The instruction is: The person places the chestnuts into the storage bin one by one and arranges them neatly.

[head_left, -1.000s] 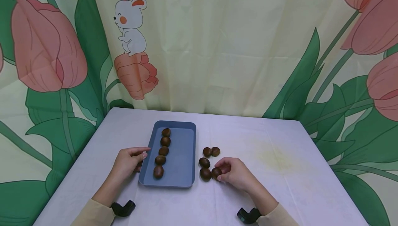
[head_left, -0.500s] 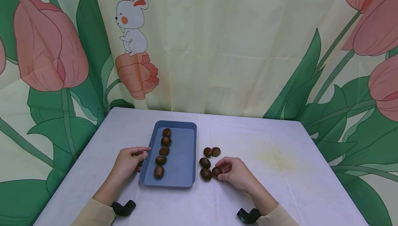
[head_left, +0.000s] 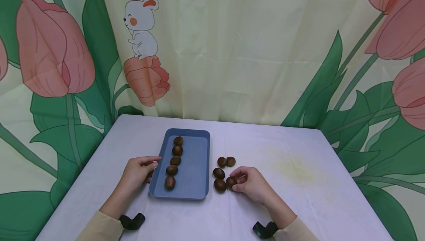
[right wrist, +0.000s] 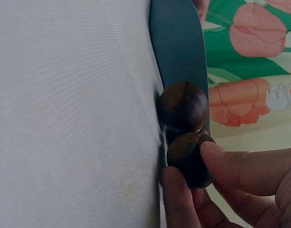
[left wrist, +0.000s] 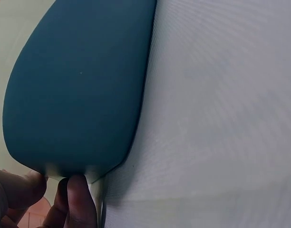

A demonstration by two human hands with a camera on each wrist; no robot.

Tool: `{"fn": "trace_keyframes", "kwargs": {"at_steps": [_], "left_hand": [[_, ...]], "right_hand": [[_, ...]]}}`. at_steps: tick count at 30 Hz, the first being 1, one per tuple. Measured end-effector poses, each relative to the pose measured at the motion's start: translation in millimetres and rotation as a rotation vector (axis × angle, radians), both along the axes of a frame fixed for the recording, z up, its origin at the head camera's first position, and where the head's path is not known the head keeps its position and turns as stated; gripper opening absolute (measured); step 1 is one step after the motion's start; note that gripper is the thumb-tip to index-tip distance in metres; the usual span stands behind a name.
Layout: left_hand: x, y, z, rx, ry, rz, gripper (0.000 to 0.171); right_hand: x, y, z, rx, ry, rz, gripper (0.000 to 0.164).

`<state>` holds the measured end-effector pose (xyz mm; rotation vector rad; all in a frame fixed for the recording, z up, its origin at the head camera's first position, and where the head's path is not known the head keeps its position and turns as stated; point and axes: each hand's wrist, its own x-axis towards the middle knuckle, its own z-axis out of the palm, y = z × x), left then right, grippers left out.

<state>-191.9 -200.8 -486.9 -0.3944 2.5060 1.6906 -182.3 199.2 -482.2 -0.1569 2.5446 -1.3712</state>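
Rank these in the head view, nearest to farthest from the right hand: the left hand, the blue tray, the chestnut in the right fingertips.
1. Chestnut: pinched by the right hand.
2. Blue tray: to that hand's left.
3. Left hand: farther left, at the tray's left rim.

Ten chestnuts (head_left: 177, 150) — five in one blue tray (head_left: 194, 167), five beside it; two hands (head_left: 132, 174) — two black wrist devices (head_left: 132, 222).

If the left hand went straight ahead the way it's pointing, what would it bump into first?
The tray: the left hand has its fingertips right at its side. Past that edge, the row of chestnuts looks next, though height is hard to judge.
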Motion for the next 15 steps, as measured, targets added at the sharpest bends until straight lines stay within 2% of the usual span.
{"fn": "trace_keyframes", "kwargs": {"at_steps": [15], "left_hand": [[-0.6, 0, -0.1, -0.006, -0.011, 0.010, 0.030]], "right_hand": [[-9.6, -5, 11.9, -0.070, -0.009, -0.058, 0.032]]}}
